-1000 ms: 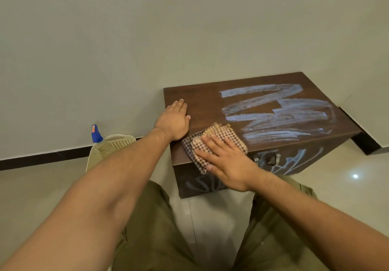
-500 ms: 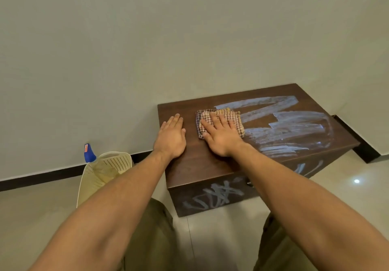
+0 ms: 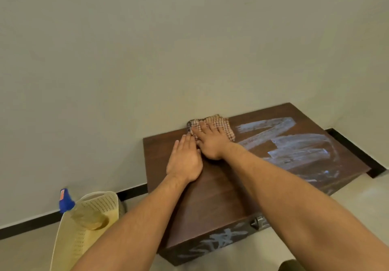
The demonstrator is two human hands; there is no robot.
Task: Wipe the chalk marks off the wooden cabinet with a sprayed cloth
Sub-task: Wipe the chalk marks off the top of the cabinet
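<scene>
Dark brown wood grain covered the top of the low cabinet [image 3: 212,197], which stood on the pale floor with its back edge against the plain wall [image 3: 168,49]. The right hand [image 3: 211,142] lay flat on a checked cloth [image 3: 221,123], fingers straight and slightly spread, pressing it down at the far edge of the top where the wood met the wall. The cloth was folded, its red-and-cream weave showing beyond and to the right of the fingertips. The left hand [image 3: 185,161] rested palm down on bare wood just beside the right, fingers extended and close together, their tips touching or nearly touching the cloth's near-left corner; the blur made it hard to say which.

White chalk marks [image 3: 294,144] spread in broad smeared bands across the right half of the top, starting just right of the cloth and running toward the far right corner. More chalk scribbles [image 3: 221,241] showed on the cabinet's front face, below the near edge, beside a small metal handle [image 3: 257,222].

To the left, on the floor well apart from the cabinet, stood a cream perforated plastic basket [image 3: 101,203]. A spray bottle [image 3: 66,200] with a blue head stuck up from it, its yellowish body lying inside the basket. A black skirting strip [image 3: 27,222] ran along the foot of the wall.
</scene>
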